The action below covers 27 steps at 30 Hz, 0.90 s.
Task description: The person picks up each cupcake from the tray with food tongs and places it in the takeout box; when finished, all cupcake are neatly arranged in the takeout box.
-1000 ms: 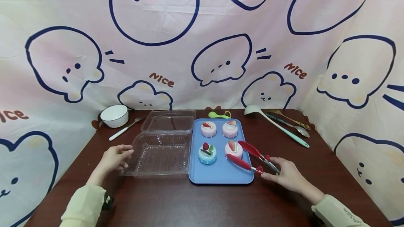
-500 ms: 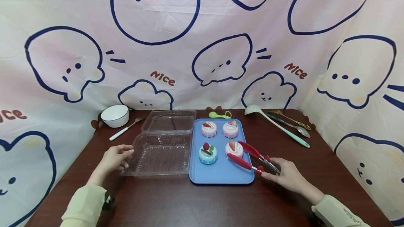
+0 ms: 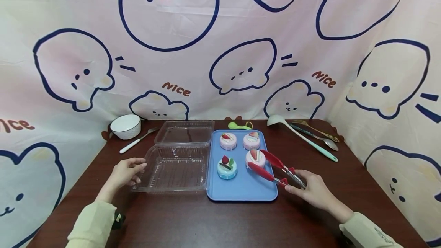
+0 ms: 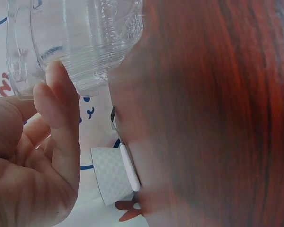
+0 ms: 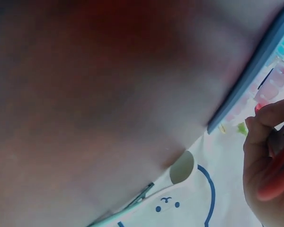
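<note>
In the head view, my right hand [image 3: 311, 190] holds red-tipped tongs [image 3: 262, 172], whose tips stand around a pink toy cake [image 3: 255, 157] with a strawberry slice on top. This cake is over the front right of a blue tray [image 3: 241, 191]. A blue toy cake [image 3: 227, 169] sits beside it, and two pink cakes [image 3: 228, 141] stand in the back row. My left hand [image 3: 127, 173] pinches the left rim of an opened clear plastic box [image 3: 177, 167]. In the left wrist view, my fingertips lie against the wall of the box [image 4: 85, 38].
Left of the box's lid [image 3: 185, 131] are a white bowl [image 3: 125, 127] and a white-handled fork [image 3: 132, 145]. Behind the tray lies a green spoon [image 3: 239, 126]. A ladle [image 3: 303, 137], a spoon [image 3: 325, 141] and a gold fork [image 3: 318, 130] lie at the back right.
The tongs and the pink cake between their tips have risen slightly off the tray, and the tips have drawn a little closer together. My left hand and the box have stayed put.
</note>
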### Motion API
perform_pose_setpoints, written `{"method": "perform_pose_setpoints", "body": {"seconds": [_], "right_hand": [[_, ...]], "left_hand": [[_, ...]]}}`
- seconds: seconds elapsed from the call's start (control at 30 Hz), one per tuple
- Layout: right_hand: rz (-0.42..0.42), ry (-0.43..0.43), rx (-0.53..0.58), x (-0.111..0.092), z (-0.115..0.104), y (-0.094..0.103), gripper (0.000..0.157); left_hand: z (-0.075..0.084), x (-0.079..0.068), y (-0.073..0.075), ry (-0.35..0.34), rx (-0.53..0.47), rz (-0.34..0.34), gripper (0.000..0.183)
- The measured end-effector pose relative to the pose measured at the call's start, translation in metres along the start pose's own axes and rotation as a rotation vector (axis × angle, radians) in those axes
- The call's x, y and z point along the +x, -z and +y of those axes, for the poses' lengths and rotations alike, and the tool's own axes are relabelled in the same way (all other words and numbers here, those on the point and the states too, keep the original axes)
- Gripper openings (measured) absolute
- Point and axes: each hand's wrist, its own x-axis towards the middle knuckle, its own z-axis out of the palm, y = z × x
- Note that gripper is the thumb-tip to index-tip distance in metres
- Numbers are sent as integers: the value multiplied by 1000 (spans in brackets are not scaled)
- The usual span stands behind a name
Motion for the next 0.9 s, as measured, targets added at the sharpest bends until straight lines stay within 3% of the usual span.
{"method": "perform_pose_setpoints", "body": {"seconds": [0.5,0.9], "right_hand": [[36,107,54,32,-35,2,60],[62,239,136,51,-89,-29,61]], "left_hand": [[-2,-3,0,6,-25,1,44],[-5,-3,-2,-4,-13,38,39]]}}
